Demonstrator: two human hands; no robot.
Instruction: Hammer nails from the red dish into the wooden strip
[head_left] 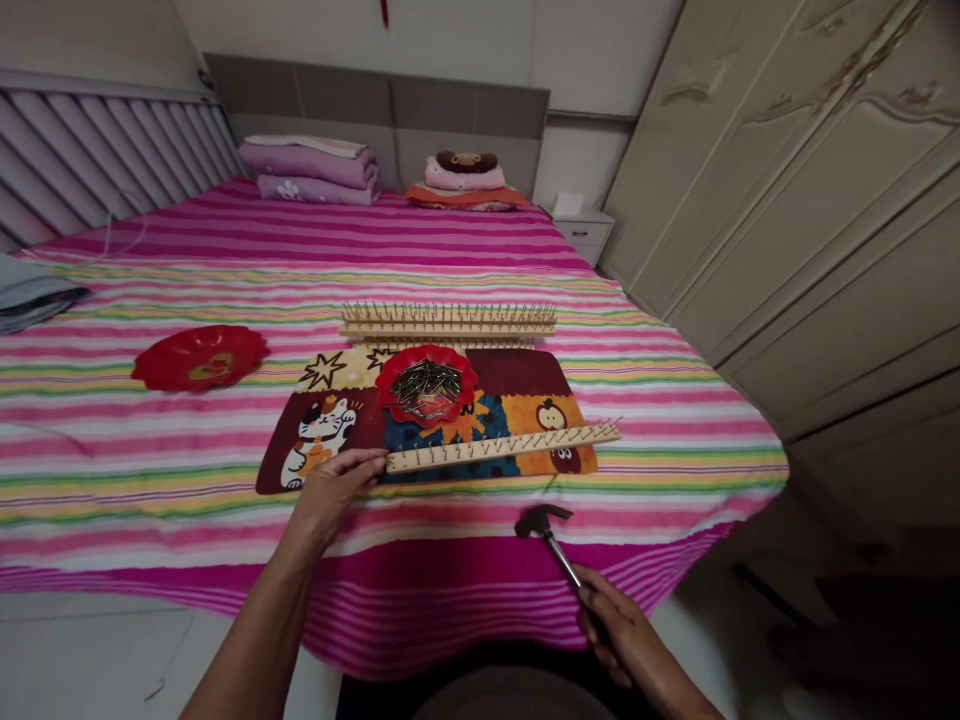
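My left hand [346, 480] is closed in a pinch at the left end of a pale wooden strip [480, 450]. Several nails stick up along that strip; whether a nail is also between the fingertips is too small to see. In my right hand [611, 620] is a claw hammer [553, 540], gripped by its dark handle, its head over the bed's near edge and apart from the strip. The strip lies across a patterned mat [322, 440] with a cat picture. Behind it a red scalloped dish [386, 385] holds a heap of loose nails.
More nail-studded wooden strips [450, 328] lie behind the mat. A red plate [172, 360] rests to the left on the striped bedspread [150, 470]. Folded bedding [311, 170] is stacked by the headboard [337, 98]. A wardrobe [787, 180] stands at the right.
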